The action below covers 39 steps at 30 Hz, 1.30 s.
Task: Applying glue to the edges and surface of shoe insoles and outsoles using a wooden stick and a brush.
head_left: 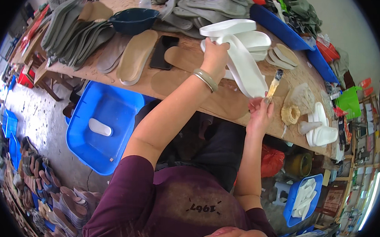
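Note:
My left hand (216, 59) is closed on the upper end of a white shoe sole (246, 70), which hangs tilted over the worktable. In my right hand (259, 115) is a brush (274, 86) with a pale, crusted handle and dark bristles pointing up. The fingers of that hand are also close to the sole's lower end; whether they touch it I cannot tell. Behind the sole lie more white soles (257, 41) in a pile. Tan insoles (137, 54) and a brown insole (182, 59) lie on the tabletop left of my left hand.
Stacks of grey insoles (72, 36), a dark blue bowl (134, 19) and a black phone (165, 52) are on the table (287, 132). A crusted yellowish pot (290, 114) stands right of my right hand, near white soles (324, 134). A blue tub (81, 139) holds one sole below.

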Motion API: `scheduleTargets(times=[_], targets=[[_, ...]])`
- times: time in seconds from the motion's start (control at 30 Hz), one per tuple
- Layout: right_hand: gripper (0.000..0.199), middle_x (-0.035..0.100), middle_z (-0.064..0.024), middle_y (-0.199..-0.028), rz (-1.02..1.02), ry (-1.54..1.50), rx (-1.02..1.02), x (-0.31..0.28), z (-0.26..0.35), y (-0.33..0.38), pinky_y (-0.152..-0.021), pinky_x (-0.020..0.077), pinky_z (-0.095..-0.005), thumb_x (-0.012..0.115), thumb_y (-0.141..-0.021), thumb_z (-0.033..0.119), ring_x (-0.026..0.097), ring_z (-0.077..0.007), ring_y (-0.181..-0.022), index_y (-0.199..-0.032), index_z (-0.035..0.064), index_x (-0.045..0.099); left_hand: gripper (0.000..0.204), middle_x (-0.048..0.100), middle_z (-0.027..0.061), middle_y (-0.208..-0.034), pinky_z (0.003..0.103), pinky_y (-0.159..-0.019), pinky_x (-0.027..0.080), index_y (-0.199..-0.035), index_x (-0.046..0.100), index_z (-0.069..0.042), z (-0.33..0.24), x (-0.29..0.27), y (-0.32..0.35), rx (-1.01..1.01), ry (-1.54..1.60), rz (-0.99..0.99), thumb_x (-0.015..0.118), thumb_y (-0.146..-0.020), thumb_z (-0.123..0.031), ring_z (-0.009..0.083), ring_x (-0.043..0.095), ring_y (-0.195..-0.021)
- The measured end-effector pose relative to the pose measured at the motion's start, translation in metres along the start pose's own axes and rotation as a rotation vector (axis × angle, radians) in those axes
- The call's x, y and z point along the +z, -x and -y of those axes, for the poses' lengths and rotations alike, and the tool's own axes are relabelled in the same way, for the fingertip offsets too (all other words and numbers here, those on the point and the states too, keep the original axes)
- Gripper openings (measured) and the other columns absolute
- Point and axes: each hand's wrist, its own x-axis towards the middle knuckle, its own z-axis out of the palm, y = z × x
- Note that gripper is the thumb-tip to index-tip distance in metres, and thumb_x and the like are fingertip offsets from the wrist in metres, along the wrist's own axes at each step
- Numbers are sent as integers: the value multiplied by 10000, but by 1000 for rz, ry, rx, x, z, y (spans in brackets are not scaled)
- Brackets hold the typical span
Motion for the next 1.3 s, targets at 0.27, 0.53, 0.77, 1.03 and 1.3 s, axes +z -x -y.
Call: scheduleTargets(times=[0.27,0.53,0.77,1.03,1.3], targets=[[381,558,-183,-1128,-8,177,-166,40,4,-45,-907,519,-433,472,-998,228,617,-323,-1005,-1291,11,359,451,471,115,-1379,343,-981,425,-1384,389,3,-67,-147,99,192,-97,134,498,-952,-71,226,498,-1230],[521,550,-198,-1222,78,419,-209,18,-6,-79,-992,446,-506,299,-1020,402,520,-335,-1150,-1235,-35,483,344,565,82,-1139,276,-772,483,-1268,481,-49,-23,-444,181,172,-435,-731,545,-932,-94,153,596,-944],[431,578,-191,-1175,3,587,-333,41,7,-67,-735,462,-314,435,-1008,240,581,-245,-988,-1323,-51,392,472,592,114,-1052,302,-757,477,-1267,454,-32,19,-663,157,-185,-468,-1253,653,-867,-186,187,598,-925],[443,590,-164,-1158,-148,672,-390,30,46,-69,-642,438,-265,478,-994,248,577,-191,-859,-1323,-38,400,859,574,246,-1197,443,-883,526,-1254,432,97,76,-777,106,-576,-607,-1575,828,-694,-422,343,595,-1091],[356,628,-74,-967,-216,708,-388,6,98,-61,-604,427,-228,498,-984,261,577,-110,-762,-1240,14,470,109,588,80,-812,257,-502,492,-925,565,-36,114,-858,105,-330,374,-1362,642,-847,-43,153,566,-598]])
